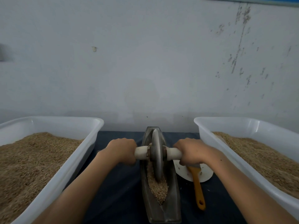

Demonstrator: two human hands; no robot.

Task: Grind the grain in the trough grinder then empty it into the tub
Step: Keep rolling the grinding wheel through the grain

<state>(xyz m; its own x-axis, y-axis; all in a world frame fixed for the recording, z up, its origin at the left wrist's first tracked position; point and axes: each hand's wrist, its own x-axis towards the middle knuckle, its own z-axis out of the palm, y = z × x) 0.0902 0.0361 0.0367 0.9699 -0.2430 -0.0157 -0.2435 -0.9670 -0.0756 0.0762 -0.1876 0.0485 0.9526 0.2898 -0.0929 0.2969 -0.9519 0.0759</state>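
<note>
Centrally, a trough grinder (161, 199) holds grain (157, 186) beneath its wheel (157, 152); left hand (122, 150) and right hand (191, 151) clench the axle handles (174, 153) either side; grain-filled tubs (53, 173) flank the grinder.

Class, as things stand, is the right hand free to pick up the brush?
Probably not yet: the right hand grips the roller handle. The brush lies uncovered just beneath it, so releasing its grip would leave the way free.
</note>
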